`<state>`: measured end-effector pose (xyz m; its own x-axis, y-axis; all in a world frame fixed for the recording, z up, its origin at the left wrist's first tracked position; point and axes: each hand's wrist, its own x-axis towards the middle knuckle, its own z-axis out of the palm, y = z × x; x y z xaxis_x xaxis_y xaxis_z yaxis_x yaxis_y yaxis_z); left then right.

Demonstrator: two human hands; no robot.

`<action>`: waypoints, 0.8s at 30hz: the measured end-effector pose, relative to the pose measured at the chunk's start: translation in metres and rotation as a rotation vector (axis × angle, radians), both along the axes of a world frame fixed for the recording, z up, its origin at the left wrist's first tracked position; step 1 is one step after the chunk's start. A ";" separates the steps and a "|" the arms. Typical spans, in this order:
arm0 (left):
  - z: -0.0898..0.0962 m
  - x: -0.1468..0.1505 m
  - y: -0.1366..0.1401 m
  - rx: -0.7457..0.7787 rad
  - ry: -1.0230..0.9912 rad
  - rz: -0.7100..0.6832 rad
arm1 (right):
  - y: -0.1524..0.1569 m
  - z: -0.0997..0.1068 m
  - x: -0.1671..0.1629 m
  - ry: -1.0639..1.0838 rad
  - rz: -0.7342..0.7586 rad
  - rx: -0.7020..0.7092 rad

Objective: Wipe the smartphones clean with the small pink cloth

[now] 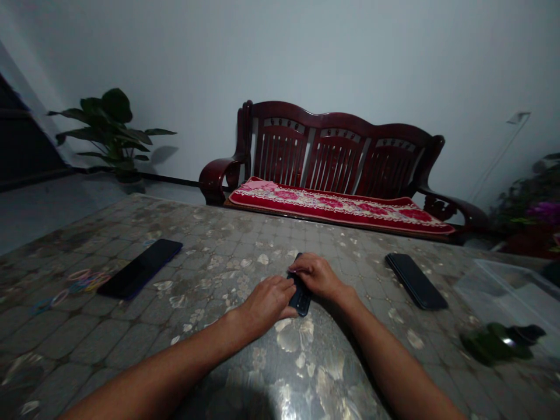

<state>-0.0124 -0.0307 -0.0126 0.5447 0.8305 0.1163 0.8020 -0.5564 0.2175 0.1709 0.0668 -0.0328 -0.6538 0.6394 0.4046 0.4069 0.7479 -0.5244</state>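
Note:
A dark smartphone lies on the table in front of me, partly covered by both hands. My left hand grips it from the left side, with its fingers over the top surface and the thumb by the near edge. From the right, my right hand bends over the far part of the phone, its fingers curled and pressed together. A small pinkish bit shows at the right fingertips, too small to name. Several coloured rubber bands lie at the left, beside a second dark phone.
A stack of dark phones lies on the right. Beyond it are a clear plastic box and a blurred green bottle. A patterned cloth covers the table. Behind stand a wooden bench and a potted plant.

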 end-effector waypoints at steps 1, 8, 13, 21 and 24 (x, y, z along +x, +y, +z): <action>0.000 0.000 0.000 0.004 -0.001 0.001 | -0.001 0.001 0.000 -0.003 0.017 -0.021; 0.004 0.003 -0.002 -0.015 0.042 0.049 | 0.014 -0.002 0.023 -0.007 -0.311 0.050; 0.007 0.005 -0.004 -0.043 0.070 0.099 | 0.009 -0.003 0.034 0.010 -0.275 0.032; 0.008 0.002 -0.004 -0.047 0.067 0.114 | -0.002 -0.002 0.026 0.059 -0.195 -0.123; 0.009 0.001 -0.001 -0.051 0.074 0.122 | 0.008 -0.006 0.027 0.095 -0.311 -0.030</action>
<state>-0.0113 -0.0321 -0.0039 0.4450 0.8948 0.0361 0.8777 -0.4438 0.1806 0.1978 0.0744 -0.0389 -0.3853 0.8155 0.4320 0.5619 0.5786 -0.5911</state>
